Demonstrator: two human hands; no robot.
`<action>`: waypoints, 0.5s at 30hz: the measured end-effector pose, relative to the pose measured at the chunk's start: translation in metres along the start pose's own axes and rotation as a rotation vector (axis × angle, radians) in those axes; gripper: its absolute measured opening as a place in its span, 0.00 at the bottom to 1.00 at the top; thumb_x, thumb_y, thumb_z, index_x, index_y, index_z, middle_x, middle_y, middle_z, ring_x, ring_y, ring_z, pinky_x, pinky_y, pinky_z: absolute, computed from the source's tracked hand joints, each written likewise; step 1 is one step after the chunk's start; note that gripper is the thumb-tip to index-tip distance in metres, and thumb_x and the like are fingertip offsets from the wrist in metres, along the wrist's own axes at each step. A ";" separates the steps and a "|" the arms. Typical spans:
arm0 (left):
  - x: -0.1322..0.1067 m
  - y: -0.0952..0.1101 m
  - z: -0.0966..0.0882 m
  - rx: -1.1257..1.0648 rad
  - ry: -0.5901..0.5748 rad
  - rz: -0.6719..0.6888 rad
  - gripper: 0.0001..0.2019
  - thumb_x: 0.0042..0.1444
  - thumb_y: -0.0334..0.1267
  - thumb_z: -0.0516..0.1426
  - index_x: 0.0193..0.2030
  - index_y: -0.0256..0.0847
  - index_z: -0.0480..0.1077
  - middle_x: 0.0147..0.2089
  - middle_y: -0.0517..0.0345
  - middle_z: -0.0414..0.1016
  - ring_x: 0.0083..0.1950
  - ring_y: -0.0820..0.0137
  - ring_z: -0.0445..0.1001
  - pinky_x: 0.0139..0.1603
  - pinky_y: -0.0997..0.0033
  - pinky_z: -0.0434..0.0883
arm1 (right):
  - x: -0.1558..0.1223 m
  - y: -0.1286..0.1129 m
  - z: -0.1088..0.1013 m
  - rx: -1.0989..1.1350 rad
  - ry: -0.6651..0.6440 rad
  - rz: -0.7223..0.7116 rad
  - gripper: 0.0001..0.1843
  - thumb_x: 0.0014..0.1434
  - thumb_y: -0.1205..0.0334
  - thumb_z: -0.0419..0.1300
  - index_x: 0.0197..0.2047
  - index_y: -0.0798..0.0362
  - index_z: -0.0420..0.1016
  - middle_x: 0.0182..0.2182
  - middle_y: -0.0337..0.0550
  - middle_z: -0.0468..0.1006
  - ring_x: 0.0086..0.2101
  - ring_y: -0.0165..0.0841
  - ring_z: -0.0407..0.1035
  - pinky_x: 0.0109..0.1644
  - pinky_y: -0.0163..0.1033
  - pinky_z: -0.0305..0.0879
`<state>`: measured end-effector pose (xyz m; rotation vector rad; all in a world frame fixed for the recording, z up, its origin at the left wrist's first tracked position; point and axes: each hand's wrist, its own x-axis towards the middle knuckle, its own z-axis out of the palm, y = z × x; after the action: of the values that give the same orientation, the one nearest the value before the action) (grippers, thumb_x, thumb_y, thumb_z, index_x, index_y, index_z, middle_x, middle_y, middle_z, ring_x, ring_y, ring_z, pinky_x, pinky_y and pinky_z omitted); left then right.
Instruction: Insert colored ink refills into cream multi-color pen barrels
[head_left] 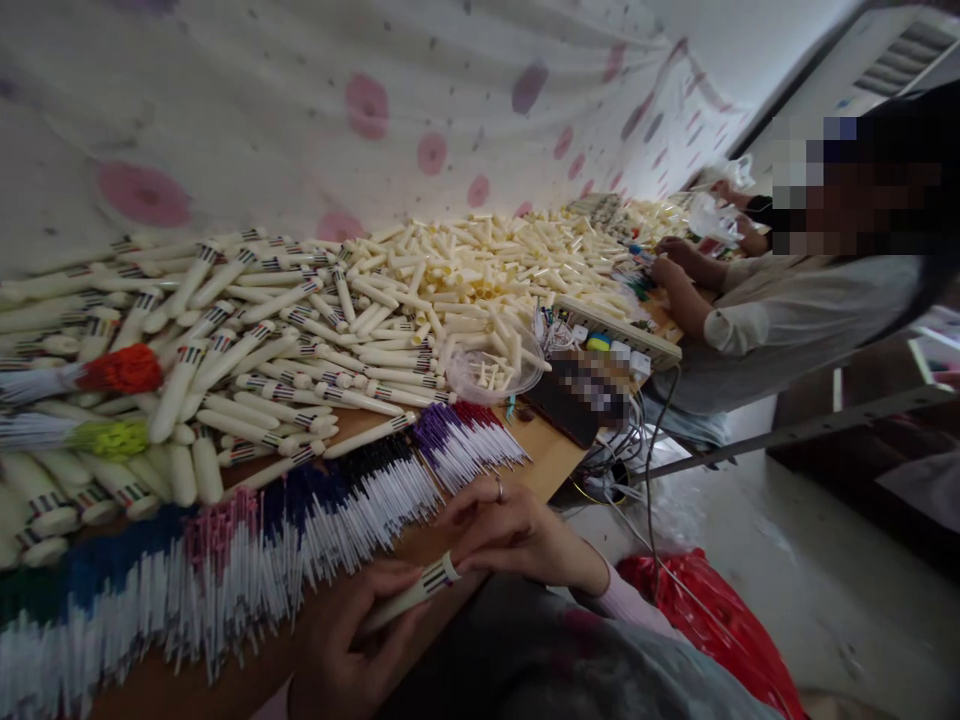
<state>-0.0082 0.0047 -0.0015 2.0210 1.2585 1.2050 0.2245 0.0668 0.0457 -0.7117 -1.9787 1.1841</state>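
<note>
A cream multicolour pen [421,590] with coloured sliders near one end lies across my left hand [349,640], whose fingers and thumb are wrapped around its barrel. My right hand [529,535], with a ring on one finger, has its thumb and fingertips pressed together at the slider end. Whether a small part sits between those fingertips cannot be made out. Just beyond both hands runs a long row of ink refills [397,490], white-stemmed and grouped by tip colour: green, blue, pink, black, purple and red. Behind it is a heap of cream multicolour pens [277,375].
Pale barrel parts [480,265] are piled along the curtain [262,120]. A clear tub [457,385] holds small parts. Past it lie a phone [574,400] and a power strip [622,330] with hanging cables. A co-worker [817,310] sits at right. A red bag [712,620] lies below.
</note>
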 end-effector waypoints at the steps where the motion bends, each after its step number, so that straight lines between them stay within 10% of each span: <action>1: -0.001 -0.001 0.000 0.012 -0.003 -0.004 0.05 0.58 0.37 0.61 0.42 0.47 0.74 0.38 0.63 0.83 0.38 0.69 0.83 0.40 0.77 0.79 | -0.001 -0.001 0.000 -0.016 0.003 -0.009 0.08 0.61 0.57 0.66 0.38 0.52 0.85 0.45 0.48 0.79 0.43 0.32 0.73 0.47 0.37 0.72; 15: -0.004 -0.003 -0.005 0.023 -0.100 -0.043 0.07 0.60 0.43 0.60 0.43 0.50 0.75 0.38 0.64 0.84 0.37 0.70 0.83 0.37 0.79 0.79 | -0.001 0.000 -0.002 -0.067 0.069 -0.108 0.07 0.61 0.59 0.67 0.38 0.53 0.85 0.45 0.48 0.78 0.45 0.33 0.73 0.50 0.38 0.71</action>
<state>-0.0142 0.0025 -0.0029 2.0338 1.2665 1.0604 0.2262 0.0668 0.0461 -0.6620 -1.9817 1.0207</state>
